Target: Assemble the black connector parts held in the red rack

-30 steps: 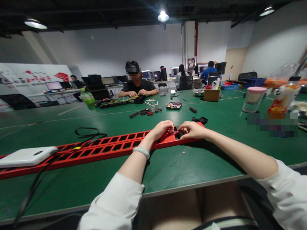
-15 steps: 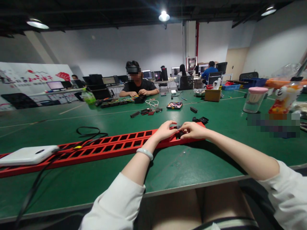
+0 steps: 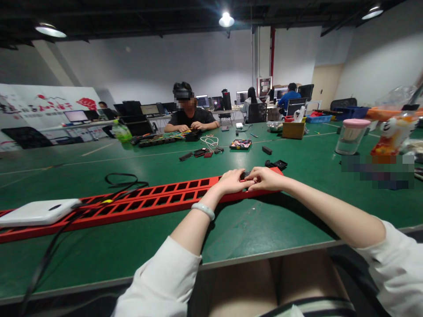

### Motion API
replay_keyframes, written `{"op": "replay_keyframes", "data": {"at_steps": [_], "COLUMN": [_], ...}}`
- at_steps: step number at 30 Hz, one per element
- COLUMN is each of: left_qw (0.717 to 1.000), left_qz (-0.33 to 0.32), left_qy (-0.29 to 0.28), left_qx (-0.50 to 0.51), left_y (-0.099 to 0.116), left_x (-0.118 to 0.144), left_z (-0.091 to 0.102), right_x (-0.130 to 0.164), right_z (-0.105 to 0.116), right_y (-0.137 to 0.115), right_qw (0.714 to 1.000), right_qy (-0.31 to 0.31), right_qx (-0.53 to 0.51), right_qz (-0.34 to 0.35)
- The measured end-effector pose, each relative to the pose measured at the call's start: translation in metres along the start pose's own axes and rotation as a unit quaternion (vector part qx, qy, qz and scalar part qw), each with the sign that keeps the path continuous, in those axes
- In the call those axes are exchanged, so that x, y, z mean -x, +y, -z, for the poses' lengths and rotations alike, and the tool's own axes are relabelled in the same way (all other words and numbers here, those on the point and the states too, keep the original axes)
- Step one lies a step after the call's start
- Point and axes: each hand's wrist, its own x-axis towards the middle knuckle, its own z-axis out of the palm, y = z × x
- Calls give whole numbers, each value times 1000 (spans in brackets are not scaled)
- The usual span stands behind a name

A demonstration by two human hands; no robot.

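Both hands are meeting at the right end of the long red rack [image 3: 158,200], which is lying across the green table [image 3: 264,224]. The left hand [image 3: 231,181] and the right hand [image 3: 266,179] are curling their fingers around 1 small black part [image 3: 243,175] and pinching it between them just above the rack's end. A white box [image 3: 38,212] is resting on the rack's far left part, with a black cable [image 3: 49,253] beside it.
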Motion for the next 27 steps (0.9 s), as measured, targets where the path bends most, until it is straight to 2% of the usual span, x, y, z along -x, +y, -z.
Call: {"op": "replay_keyframes", "data": {"at_steps": [4,12,19,23,27], "left_qw": [999,998,996,996,995], "left_qz": [20,3,8,17,28], "left_qy": [-26,-53,-76,-71,-78], "left_qx": [-18,20,-56,-54,-52], "left_y": [-2,-7,-5,0,3], "left_x": [-5,-11,-12,-10,-9], "left_z": [0,5,6,9,11], "right_x": [0,1,-1,-3,-3], "right_z": [2,1,-5,-5,-1], "right_y": [-2,-1,-8,-10,-6], "right_qw": [1000,998,994,988,988], "right_qy": [-2,3,22,20,6], "right_qx": [4,36,78,120,119], "right_qz": [13,44,79,93,97]}}
